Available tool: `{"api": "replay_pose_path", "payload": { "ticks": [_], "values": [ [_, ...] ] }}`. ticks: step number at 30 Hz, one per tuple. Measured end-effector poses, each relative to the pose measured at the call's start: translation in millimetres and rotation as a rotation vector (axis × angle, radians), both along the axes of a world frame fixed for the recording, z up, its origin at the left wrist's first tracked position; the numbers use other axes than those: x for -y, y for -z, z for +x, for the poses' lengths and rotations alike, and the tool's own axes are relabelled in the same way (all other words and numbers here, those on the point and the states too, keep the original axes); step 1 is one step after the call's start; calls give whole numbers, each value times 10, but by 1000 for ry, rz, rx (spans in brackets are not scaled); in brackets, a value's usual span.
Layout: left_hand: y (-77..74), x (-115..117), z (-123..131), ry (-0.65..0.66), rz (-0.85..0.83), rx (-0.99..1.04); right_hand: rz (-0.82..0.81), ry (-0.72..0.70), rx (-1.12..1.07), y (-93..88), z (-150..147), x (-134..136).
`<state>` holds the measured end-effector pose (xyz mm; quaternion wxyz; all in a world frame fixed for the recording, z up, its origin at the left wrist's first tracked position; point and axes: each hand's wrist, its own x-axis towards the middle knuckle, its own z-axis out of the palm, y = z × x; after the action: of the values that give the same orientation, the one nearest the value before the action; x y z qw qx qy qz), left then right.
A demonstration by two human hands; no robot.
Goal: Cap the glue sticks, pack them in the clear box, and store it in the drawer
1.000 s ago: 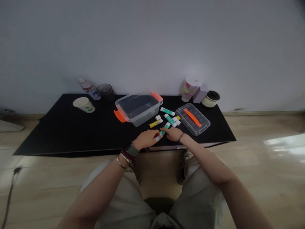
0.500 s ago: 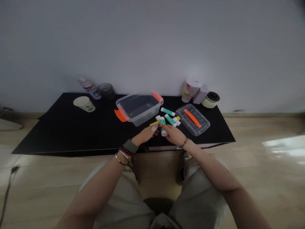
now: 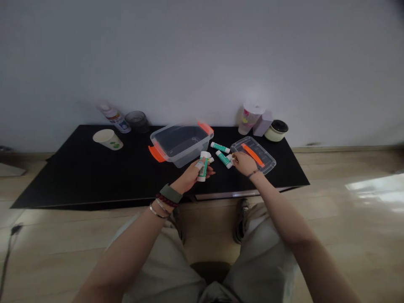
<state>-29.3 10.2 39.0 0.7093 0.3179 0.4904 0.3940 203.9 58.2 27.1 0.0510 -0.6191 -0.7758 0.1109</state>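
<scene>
The head view shows the left hand [image 3: 191, 177] with its fingers clamped round upright glue sticks [image 3: 203, 167], held above the tabletop [image 3: 63, 181] beside the clear tub [image 3: 179, 146]. The right hand [image 3: 244, 163] has its fingers together at a loose glue stick [image 3: 223, 159] (gripping or only touching, I cannot tell), near the clear lid [image 3: 263, 159].

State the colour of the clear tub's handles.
Orange handles, shown best in the head view.

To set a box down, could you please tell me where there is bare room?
Free tabletop lies left of the tub, before the cup. It is crowded between tub and lid, around the glue sticks and right hand.
</scene>
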Motion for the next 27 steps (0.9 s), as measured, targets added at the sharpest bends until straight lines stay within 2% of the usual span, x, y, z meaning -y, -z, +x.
{"api": "replay_pose_path", "payload": {
  "ticks": [3,8,14,17,19,22,25,27],
  "values": [
    [21,30,0,46,-1,-14,-116,37,99,127,123,-141],
    [52,41,11,87,15,-46,-189,42,126,230,129,-199],
    [60,29,37,80,7,-79,-231,111,160,161,89,-170],
    [55,39,43,80,18,-82,-213,157,92,74,133,-169],
    [57,47,47,80,23,-78,-202,172,-81,6,157,-165],
    [63,63,56,95,32,-78,-283,140,-570,-83,104,-118],
    [49,90,69,142,103,-62,-360,116,-1078,-135,-79,-10],
    [20,119,78,185,168,-46,-357,89,-1265,-154,-222,78]
  ]
}}
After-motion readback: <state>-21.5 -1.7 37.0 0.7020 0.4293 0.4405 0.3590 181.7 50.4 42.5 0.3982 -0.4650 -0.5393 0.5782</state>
